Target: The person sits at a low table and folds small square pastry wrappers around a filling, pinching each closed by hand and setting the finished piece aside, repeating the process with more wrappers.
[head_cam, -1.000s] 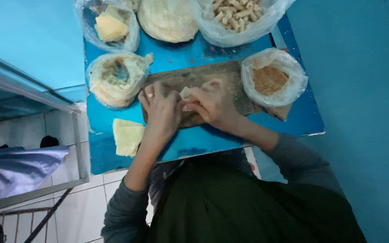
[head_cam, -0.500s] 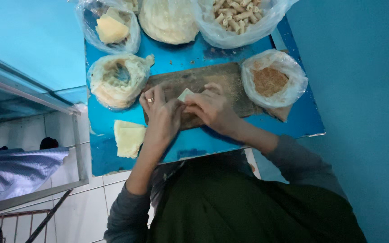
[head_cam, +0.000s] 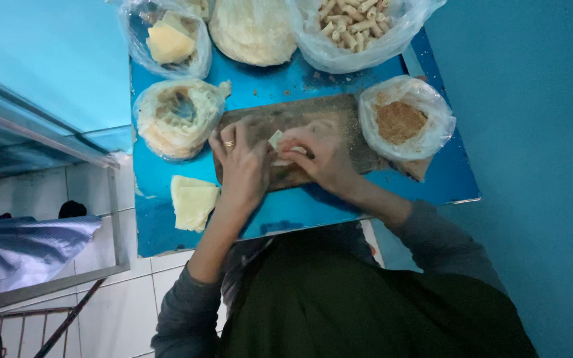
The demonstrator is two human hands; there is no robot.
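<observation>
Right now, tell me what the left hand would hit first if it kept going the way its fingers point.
The left hand points up the wooden board; beyond its edge, probably the bag of flat dough rounds, though depth is unclear.

Five plastic bags (head_cam: 406, 119) (one of crumbs), one wooden board (head_cam: 300, 116), two hands (head_cam: 243, 166)

A worn brown wooden board (head_cam: 339, 113) is set mid-way on the blue table (head_cam: 432, 192), flanked left by a clear plastic bag of pale shreds (head_cam: 175, 119) and right by a clear bag of brown crumbs (head_cam: 402, 120).

A home food-prep corner: bagged fillings (head_cam: 399, 119) on a blue table (head_cam: 445, 185); tiled floor (head_cam: 127, 298)
</observation>
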